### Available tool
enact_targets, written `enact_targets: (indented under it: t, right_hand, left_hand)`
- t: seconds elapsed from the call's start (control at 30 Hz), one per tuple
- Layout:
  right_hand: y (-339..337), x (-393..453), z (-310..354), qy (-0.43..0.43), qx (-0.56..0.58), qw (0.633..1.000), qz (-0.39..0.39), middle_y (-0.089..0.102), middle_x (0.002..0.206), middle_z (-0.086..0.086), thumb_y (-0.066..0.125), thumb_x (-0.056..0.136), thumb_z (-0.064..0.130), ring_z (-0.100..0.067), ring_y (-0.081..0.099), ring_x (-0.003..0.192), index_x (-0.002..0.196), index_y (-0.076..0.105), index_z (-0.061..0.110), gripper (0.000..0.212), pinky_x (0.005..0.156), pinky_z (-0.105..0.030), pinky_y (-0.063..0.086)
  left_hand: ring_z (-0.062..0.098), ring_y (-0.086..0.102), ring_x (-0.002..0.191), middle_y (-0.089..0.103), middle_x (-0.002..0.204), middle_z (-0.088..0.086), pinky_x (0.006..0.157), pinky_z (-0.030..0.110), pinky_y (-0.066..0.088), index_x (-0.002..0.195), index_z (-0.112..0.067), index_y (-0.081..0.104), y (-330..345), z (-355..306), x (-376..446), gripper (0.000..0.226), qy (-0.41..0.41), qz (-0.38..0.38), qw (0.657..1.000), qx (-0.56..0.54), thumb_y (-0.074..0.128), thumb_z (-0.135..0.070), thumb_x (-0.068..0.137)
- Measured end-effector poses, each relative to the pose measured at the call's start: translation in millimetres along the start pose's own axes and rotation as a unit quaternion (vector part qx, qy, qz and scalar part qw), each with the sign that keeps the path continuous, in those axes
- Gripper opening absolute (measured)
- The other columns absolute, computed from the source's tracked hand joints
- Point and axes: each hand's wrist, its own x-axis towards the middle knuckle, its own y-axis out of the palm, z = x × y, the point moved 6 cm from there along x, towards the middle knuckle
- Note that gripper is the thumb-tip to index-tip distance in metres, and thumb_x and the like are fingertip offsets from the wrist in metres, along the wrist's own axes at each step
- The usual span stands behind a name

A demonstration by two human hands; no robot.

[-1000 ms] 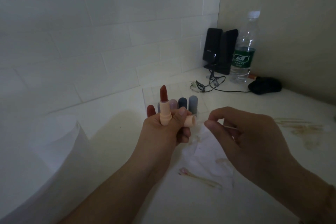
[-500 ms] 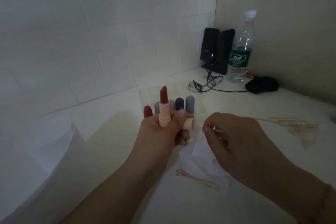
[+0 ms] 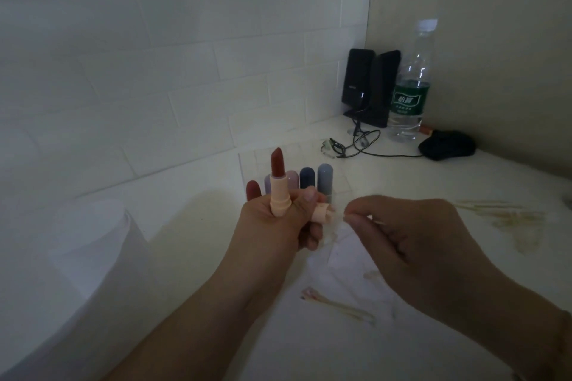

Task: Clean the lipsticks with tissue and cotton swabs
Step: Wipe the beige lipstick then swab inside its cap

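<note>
Lipstick [image 3: 277, 182] stands upright in my left hand [image 3: 278, 219], just in front of the holder [image 3: 312, 178] with the other lipsticks. Its red tip looks soft and easy to smear, so I grip only the hard tube. The cap [image 3: 322, 213] is between my fingers too. My right hand [image 3: 402, 235] pinches a light, thin cotton swab [image 3: 376, 221] near the cap.

home desk corner | white tiled wall [image 3: 185, 56], speakers [image 3: 370, 86], water bottle [image 3: 410, 86] (dim light)
</note>
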Motion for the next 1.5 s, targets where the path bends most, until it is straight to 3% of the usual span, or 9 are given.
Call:
enact_targets:
  t: [0.3,0.4,0.63,0.77,0.9,1.03,1.23,1.4,1.5]
  right_hand:
    - [-9.3,-0.3,-5.0,0.036,0.092,0.995,-0.022,0.04,0.045,0.022,0.064,0.085,0.012,-0.002,0.045,0.036,0.074,0.058,0.026,0.02,0.04,0.0,0.029]
    - [-12.4,1.6,-10.2,0.042,0.09,0.994,-0.047,0.054,0.05,0.011,0.053,0.09,0.029,-0.011,0.052,0.042,0.08,0.061,0.025,0.013,0.04,-0.018,0.042]
    - [-0.9,-0.5,-9.8,0.034,0.122,0.992,0.022,0.048,0.049,0.013,0.056,0.09,0.026,-0.004,0.043,0.041,0.079,0.061,0.03,0.012,0.046,-0.005,0.028]
    - [-5.9,0.5,-10.6,0.041,0.125,0.991,-0.02,0.047,0.048,0.008,0.05,0.092,0.031,-0.007,0.043,0.04,0.083,0.06,0.027,0.014,0.041,-0.01,0.029]
    - [-5.0,0.9,-0.8,0.005,0.116,0.993,0.029,0.04,0.052,0.025,0.062,0.087,0.022,0.003,0.042,0.043,0.078,0.065,0.027,0.011,0.048,-0.001,0.027]
    - [-20.8,1.4,7.3,0.0,0.11,0.993,-0.049,0.035,0.059,0.037,0.069,0.079,0.02,0.013,0.042,0.047,0.078,0.072,0.022,0.004,0.053,0.004,0.028]
    - [-11.0,-1.3,18.0,-0.023,-0.048,0.998,-0.042,0.053,0.067,0.019,0.057,0.088,0.034,-0.001,0.041,0.049,0.092,0.074,0.023,0.02,0.053,-0.009,0.037]
    - [-27.9,-2.9,28.1,-0.03,0.129,0.989,-0.074,0.054,0.076,0.03,0.07,0.082,0.033,0.012,0.058,0.071,0.091,0.07,0.025,0.012,0.066,-0.001,0.043]
    - [-14.0,-29.9,12.1,0.04,0.18,0.982,0.048,0.069,0.082,0.02,0.083,0.059,0.05,0.004,0.066,0.08,0.082,0.077,0.027,0.033,0.079,-0.015,0.052]
  left_hand:
    - [0.013,0.05,0.051,0.057,0.063,0.009,0.047,0.02,0.045,0.08,-0.003,0.068,4.6,4.9,-0.9,0.028,-0.083,0.005,0.992,-0.096,0.057,-0.029,0.084]
    - [0.011,0.05,0.049,0.061,0.067,0.006,0.042,0.017,0.045,0.079,-0.007,0.066,7.1,6.5,-1.0,0.025,-0.129,0.007,0.975,-0.183,0.052,-0.019,0.096]
    - [0.01,0.049,0.046,0.061,0.07,0.005,0.039,0.017,0.043,0.105,-0.01,0.055,9.4,4.6,-0.5,0.011,-0.157,0.017,0.952,-0.261,0.049,-0.016,0.097]
    - [0.01,0.048,0.047,0.06,0.067,0.004,0.04,0.017,0.043,0.095,-0.009,0.058,11.6,4.2,-1.7,0.012,-0.153,0.03,0.953,-0.26,0.048,-0.015,0.098]
    - [0.011,0.051,0.052,0.062,0.072,0.004,0.043,0.018,0.046,0.084,-0.009,0.062,12.0,1.5,-1.9,0.02,-0.139,0.026,0.951,-0.274,0.047,-0.012,0.097]
    - [0.012,0.057,0.06,0.061,0.082,0.004,0.047,0.02,0.05,0.066,-0.013,0.068,14.2,-1.9,-2.3,0.029,-0.129,0.035,0.94,-0.315,0.052,-0.008,0.09]
    - [0.013,0.063,0.06,0.067,0.074,0.009,0.054,0.022,0.057,0.063,-0.006,0.074,17.2,1.3,-5.9,0.029,-0.149,0.031,0.944,-0.294,0.055,-0.012,0.084]
    - [0.015,0.066,0.069,0.07,0.077,0.008,0.079,0.031,0.052,0.099,-0.003,0.064,17.3,8.4,-6.4,0.014,-0.18,0.013,0.924,-0.338,0.053,-0.005,0.09]
    - [0.019,0.064,0.073,0.068,0.079,0.012,0.063,0.028,0.06,0.1,0.002,0.066,20.8,8.6,-8.3,0.021,-0.186,0.028,0.915,-0.356,0.057,-0.004,0.082]
